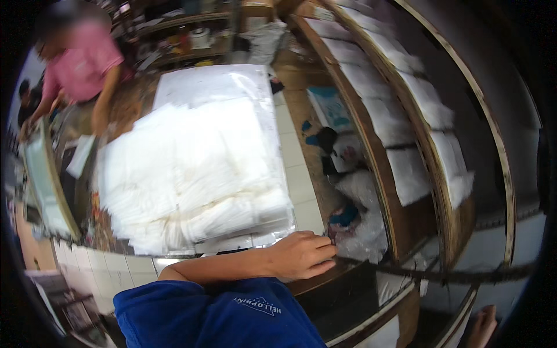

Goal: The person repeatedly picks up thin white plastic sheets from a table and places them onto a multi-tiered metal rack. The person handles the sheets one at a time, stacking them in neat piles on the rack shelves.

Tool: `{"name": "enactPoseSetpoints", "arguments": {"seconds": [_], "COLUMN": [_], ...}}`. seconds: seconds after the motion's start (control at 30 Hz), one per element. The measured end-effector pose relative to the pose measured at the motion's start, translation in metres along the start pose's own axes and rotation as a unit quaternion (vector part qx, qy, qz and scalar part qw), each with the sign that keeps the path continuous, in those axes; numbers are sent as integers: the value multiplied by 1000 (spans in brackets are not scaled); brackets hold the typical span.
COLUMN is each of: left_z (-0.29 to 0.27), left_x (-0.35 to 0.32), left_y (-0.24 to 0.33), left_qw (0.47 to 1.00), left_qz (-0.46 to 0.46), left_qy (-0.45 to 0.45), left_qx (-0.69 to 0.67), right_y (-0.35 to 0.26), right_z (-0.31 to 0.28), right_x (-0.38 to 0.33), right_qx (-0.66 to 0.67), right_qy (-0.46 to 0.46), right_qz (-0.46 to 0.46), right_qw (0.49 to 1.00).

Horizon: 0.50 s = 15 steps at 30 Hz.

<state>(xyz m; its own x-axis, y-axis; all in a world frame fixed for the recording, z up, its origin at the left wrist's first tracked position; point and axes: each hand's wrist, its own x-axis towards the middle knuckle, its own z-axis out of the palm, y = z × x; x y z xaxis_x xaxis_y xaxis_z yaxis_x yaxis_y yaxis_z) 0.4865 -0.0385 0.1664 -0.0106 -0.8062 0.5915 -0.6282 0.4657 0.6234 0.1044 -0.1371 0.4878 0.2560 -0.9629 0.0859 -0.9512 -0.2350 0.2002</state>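
Note:
My left hand (304, 254) is curled into a loose fist beside the near right corner of a work table, with nothing seen in it. Its forearm crosses in front of a broad pile of thin white sheets or bags (197, 162), layered unevenly. The pile lies on a pale, shiny sheet (214, 84). Low at the right edge, my right hand (483, 327) is partly visible and blurred near a dark rack frame (458, 316); its fingers are too unclear to read. White pieces (409, 174) lie in rows on wooden rack boards (354, 110) to the right.
At the far left, a person in a pink top (87, 64) leans over a framed screen (49, 180). Clear plastic wrapping (365, 226) and a blue-and-white package (329, 107) lie between table and rack. Cluttered shelves (185, 23) stand at the back.

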Motion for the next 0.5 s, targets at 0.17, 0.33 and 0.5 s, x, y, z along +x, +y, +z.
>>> {"name": "enactPoseSetpoints", "arguments": {"seconds": [0.17,0.33,0.5], "left_z": [-60,-136,-227], "left_x": [-32,-63,-83], "left_y": [-11,-44,-130], "left_qw": [986,926,836], "left_qz": [-101,-208,-360], "left_qy": [79,165,192], "left_qx": [103,268,368], "right_y": [-151,-240,-261], "right_z": [56,28,56], "right_x": [52,65,99], "right_qx": [22,-24,74], "right_qy": [-20,-197,-125], "right_qz": [-316,-296,-388], "right_qw": [948,934,910]}}
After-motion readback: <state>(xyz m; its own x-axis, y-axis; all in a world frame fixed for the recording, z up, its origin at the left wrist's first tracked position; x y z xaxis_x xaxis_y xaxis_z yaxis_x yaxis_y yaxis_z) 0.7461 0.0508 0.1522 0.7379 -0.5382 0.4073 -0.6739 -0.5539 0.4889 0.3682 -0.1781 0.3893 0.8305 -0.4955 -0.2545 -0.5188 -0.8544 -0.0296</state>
